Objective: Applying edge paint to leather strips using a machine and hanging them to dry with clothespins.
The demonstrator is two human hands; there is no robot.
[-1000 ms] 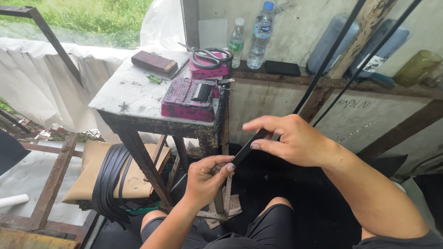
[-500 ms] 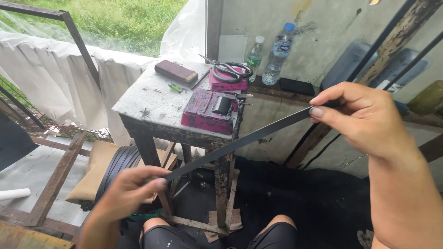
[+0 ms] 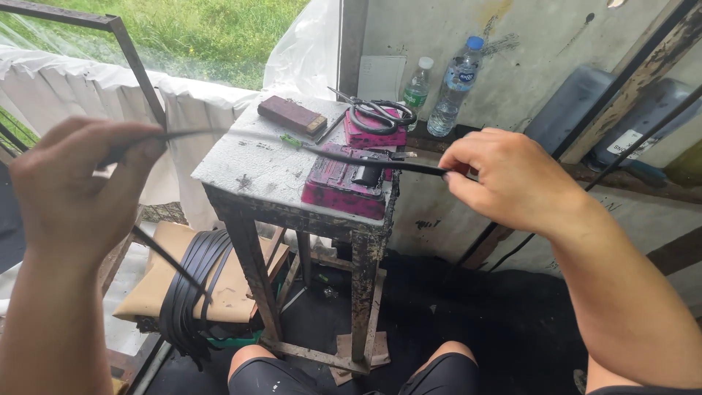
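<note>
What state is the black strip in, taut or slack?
Taut: the black strip runs straight between left hand and right hand, above the table.

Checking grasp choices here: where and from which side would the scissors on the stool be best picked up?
By the looped handles of the scissors, coming from above: they lie flat on the pink block, handles toward the bottles, thin blades pointing left. This is a judgement.

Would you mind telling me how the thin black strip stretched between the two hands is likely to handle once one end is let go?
The black strip is probably flexible: it runs straight only while the left hand and right hand pull it taut. Similar strips droop over the cushion, so it likely flops. It seems light.
</note>
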